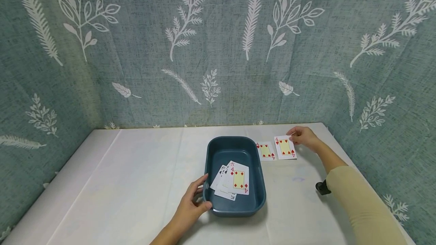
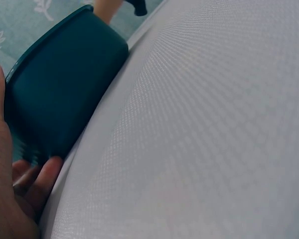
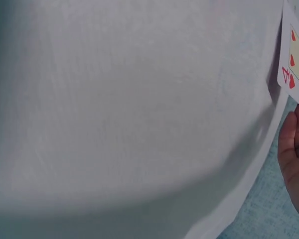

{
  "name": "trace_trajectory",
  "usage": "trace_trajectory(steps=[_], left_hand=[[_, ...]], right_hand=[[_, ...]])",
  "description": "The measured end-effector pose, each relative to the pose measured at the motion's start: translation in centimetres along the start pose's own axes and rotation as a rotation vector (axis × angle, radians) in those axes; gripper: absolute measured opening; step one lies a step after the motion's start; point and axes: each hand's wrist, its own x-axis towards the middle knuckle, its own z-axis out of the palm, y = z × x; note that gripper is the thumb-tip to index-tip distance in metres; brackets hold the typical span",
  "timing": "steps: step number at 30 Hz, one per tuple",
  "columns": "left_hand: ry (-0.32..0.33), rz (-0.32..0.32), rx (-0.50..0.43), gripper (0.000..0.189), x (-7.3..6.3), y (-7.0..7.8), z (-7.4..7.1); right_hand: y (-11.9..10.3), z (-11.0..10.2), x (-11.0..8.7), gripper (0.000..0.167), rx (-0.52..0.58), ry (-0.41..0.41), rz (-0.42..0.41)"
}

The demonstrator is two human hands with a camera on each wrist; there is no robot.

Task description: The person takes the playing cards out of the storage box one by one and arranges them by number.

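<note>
A dark blue rectangular plastic tub [image 1: 235, 213] stands on the table, several playing cards overlapping inside it. On top of these lies a four of diamonds [image 1: 239, 179]. My left hand [image 1: 192, 203] grips the tub's near left corner, thumb at the rim and fingers along the outer wall; the left wrist view shows the hand [image 2: 12, 174] against that wall. At the far right, my right hand [image 1: 304, 138] pinches a four of hearts [image 1: 285, 147] by its upper right corner. The right wrist view shows this card [image 3: 295, 59] tilted above the fingers.
Another red four [image 1: 265, 151] lies face up between the tub and the held card. White cloth covers the table [image 1: 129, 184]. Green-grey fabric [image 1: 218, 48] with white leaf prints hangs behind and at both sides. A black object [image 1: 322, 188] sits at the right wrist.
</note>
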Motion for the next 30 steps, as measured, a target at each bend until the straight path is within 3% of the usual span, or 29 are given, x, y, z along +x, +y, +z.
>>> trace_trajectory(steps=[6, 30], left_hand=[[0.004, -0.019, 0.021, 0.072, 0.1, 0.0, 0.0], [0.017, -0.056, 0.033, 0.071, 0.1, 0.0, 0.2]], right_hand=[[0.7, 0.7, 0.4, 0.024, -0.052, 0.038, -0.071], [0.6, 1.8, 0.5, 0.015, -0.255, 0.062, -0.068]])
